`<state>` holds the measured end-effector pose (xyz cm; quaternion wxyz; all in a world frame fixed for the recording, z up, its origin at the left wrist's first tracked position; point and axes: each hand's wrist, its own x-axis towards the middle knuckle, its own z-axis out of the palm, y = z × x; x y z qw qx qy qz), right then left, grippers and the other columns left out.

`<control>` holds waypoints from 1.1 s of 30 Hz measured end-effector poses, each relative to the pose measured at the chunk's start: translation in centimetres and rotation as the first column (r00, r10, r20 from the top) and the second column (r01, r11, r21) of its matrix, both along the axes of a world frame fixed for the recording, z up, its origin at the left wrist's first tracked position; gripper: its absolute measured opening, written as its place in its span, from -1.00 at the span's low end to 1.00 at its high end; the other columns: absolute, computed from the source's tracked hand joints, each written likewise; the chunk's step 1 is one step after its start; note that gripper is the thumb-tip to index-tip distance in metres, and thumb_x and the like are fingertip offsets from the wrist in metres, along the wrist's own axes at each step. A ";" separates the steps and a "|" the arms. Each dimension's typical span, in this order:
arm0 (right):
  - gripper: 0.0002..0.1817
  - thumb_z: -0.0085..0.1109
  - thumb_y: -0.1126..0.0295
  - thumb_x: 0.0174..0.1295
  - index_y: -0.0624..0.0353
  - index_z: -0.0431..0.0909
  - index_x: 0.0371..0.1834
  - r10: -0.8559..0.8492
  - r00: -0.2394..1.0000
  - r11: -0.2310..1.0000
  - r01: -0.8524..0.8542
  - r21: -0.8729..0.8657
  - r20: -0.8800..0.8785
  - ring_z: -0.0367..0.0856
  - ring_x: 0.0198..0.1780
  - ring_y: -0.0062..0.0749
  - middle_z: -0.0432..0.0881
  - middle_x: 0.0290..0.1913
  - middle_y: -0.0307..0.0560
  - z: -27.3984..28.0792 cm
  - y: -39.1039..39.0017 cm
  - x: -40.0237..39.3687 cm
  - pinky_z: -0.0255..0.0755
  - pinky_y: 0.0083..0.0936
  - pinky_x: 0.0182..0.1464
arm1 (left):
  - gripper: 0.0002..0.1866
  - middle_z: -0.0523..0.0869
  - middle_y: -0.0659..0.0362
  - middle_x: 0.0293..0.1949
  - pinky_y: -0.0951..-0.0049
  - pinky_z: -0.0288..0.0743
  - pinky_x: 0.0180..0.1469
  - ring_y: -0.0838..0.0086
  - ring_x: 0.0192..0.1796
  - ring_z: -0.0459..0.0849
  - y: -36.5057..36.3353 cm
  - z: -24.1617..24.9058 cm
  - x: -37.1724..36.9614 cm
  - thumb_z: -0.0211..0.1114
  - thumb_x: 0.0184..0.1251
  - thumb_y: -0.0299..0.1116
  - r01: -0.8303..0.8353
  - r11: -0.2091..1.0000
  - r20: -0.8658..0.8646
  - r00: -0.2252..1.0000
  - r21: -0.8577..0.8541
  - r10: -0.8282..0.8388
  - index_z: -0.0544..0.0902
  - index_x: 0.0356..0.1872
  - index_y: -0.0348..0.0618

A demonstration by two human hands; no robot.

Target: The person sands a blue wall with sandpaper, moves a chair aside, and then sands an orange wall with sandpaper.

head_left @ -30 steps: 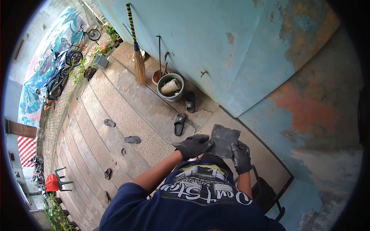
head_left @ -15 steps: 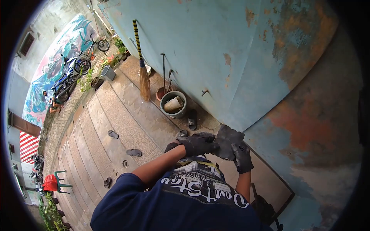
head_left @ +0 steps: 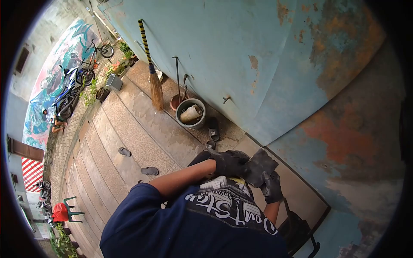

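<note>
A dark, flat, rough-edged piece is held up in front of the printed navy shirt. My left hand, in a black glove, is closed at the piece's left edge. On its lower right side, my right hand, also gloved in black, grips it with the thumb lying on its face. The fingers behind the piece are hidden.
A grey bucket with things inside stands by the blue wall, near a broom and dark sandals. A dark-framed board lies at right. A person sits near a motorcycle.
The view has shifted slightly. Both hands and the dark piece sit a little lower and further right in view, and the piece is turned somewhat.
</note>
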<state>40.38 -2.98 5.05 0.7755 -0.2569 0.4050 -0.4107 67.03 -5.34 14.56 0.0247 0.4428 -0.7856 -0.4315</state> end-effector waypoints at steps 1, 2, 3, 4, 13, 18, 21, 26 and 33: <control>-0.65 0.19 0.48 0.43 0.34 0.53 0.23 0.003 1.000 1.000 -0.003 0.010 -0.002 0.68 0.06 -0.31 0.68 0.08 -0.01 0.3 -0.6 0.3 0.61 -0.37 0.12 | -0.42 0.57 -0.19 0.30 0.03 0.35 0.43 -0.01 0.41 0.50 -0.1 0.6 0.7 0.16 0.43 0.06 -0.030 0.999 0.053 0.998 0.014 0.030 0.57 0.27 -0.15; -0.68 0.21 0.44 0.43 0.33 0.57 0.19 0.080 0.987 0.996 -0.076 0.038 -0.142 0.69 -0.02 -0.36 0.70 0.02 -0.05 0.4 -1.5 0.4 0.61 -0.42 0.04 | -0.41 0.58 -0.15 0.31 0.04 0.32 0.45 0.05 0.43 0.50 -0.2 1.2 1.4 0.12 0.44 0.07 -0.061 0.998 0.105 0.993 0.027 0.058 0.56 0.30 -0.15; -0.70 0.23 0.41 0.42 0.31 0.60 0.14 0.159 0.948 0.987 -0.144 0.075 -0.277 0.69 -0.10 -0.42 0.71 -0.04 -0.10 0.6 -2.3 0.7 0.61 -0.47 -0.04 | -0.41 0.58 -0.15 0.31 0.04 0.32 0.45 0.05 0.43 0.50 -0.2 2.0 2.2 0.12 0.44 0.07 -0.065 0.997 0.100 0.993 0.037 0.061 0.56 0.30 -0.15; -0.75 0.26 0.36 0.41 0.28 0.65 0.03 0.151 0.946 0.987 -0.162 -0.014 -0.286 0.64 -0.26 -0.54 0.72 -0.18 -0.21 0.4 -2.9 1.6 0.55 -0.55 -0.20 | -0.39 0.58 -0.12 0.33 0.08 0.28 0.47 0.08 0.43 0.50 -0.2 3.1 3.0 0.08 0.46 0.09 -0.070 0.997 0.139 0.988 0.026 0.065 0.56 0.31 -0.16; -0.76 0.33 0.28 0.35 0.24 0.70 -0.11 0.269 0.861 0.956 -0.292 0.014 -0.431 0.58 -0.37 -0.65 0.71 -0.28 -0.24 1.1 -6.8 10.3 0.46 -0.61 -0.32 | -0.30 0.53 -0.11 0.39 0.16 0.17 0.55 0.08 0.47 0.45 -0.5 0.1 11.9 -0.03 0.51 0.16 -0.366 0.914 0.111 0.930 0.174 0.351 0.51 0.39 -0.21; -0.79 0.32 0.29 0.36 0.22 0.69 -0.13 0.327 0.787 0.936 -0.348 0.061 -0.523 0.53 -0.43 -0.67 0.69 -0.32 -0.27 3.8 -8.0 16.8 0.39 -0.63 -0.39 | -0.36 0.56 -0.15 0.34 0.14 0.32 0.47 0.03 0.41 0.50 -0.8 -1.2 18.1 0.00 0.51 0.10 -0.380 0.917 0.037 0.925 0.121 0.379 0.57 0.29 -0.24; -0.80 0.31 0.30 0.37 0.21 0.69 -0.12 0.328 0.769 0.934 -0.350 0.069 -0.549 0.50 -0.44 -0.68 0.68 -0.34 -0.28 4.5 -7.3 19.7 0.35 -0.64 -0.42 | -0.44 0.64 -0.15 0.23 0.13 0.41 0.39 0.03 0.32 0.59 0.0 -4.6 21.3 0.04 0.50 0.05 -0.279 0.954 -0.098 0.958 -0.108 0.270 0.62 0.19 -0.21; -0.80 0.28 0.31 0.40 0.23 0.68 -0.11 0.247 0.835 0.967 -0.247 0.066 -0.492 0.55 -0.39 -0.65 0.68 -0.33 -0.26 3.2 -5.1 22.9 0.41 -0.62 -0.35 | -0.49 0.69 -0.15 0.14 0.11 0.45 0.32 0.01 0.23 0.65 -1.2 -1.3 24.7 0.07 0.48 0.03 -0.284 0.950 -0.112 0.948 0.130 0.299 0.64 0.13 -0.18; -0.76 0.23 0.39 0.43 0.32 0.65 0.04 0.328 0.726 0.927 -0.370 0.058 -0.604 0.70 -0.09 -0.47 0.75 -0.05 -0.11 3.6 -5.0 25.9 0.55 -0.52 -0.03 | -0.43 0.67 -0.14 0.19 0.13 0.39 0.40 0.01 0.28 0.62 -0.4 -0.5 28.0 0.09 0.46 0.06 -0.344 0.911 -0.060 0.929 0.227 0.366 0.62 0.22 -0.20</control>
